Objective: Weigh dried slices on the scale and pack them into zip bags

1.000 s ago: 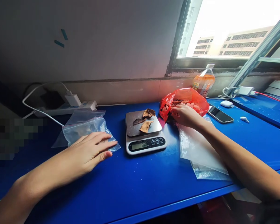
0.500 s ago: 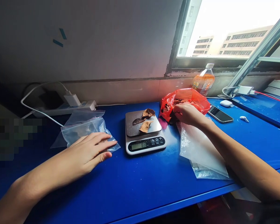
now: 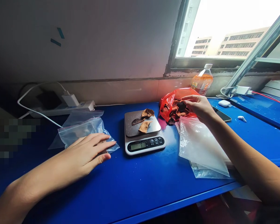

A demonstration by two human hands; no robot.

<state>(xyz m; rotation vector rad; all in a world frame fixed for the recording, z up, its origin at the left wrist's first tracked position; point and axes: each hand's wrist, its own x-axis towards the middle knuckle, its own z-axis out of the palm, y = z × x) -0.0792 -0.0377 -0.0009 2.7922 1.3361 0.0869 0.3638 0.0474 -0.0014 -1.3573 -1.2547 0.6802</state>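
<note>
Dark dried peel (image 3: pixel 181 106), pinched in the right hand (image 3: pixel 199 107) grip, lies crosswise above the red bag (image 3: pixel 169 101); left hand (image 3: pixel 88 152) flat, open, on a clear bag (image 3: pixel 81 130) on the blue counter (image 3: pixel 140 183) by a window (image 3: pixel 224 28).

Daylight is admitted through the window (image 3: pixel 226 28) at upper right; the sky there is blown out to white. The wall (image 3: pixel 84 37) at left is left dim and grey. Soft sheen is seen on the blue table (image 3: pixel 140 180), and glare on the clear bags (image 3: pixel 200 146). Faint shadows are cast beneath the forearms. Lines are bowed toward the edges by wide-angle distortion. A pixelated patch (image 3: pixel 11 137) is seen at left. Focus is held sharp mid-frame.
</note>
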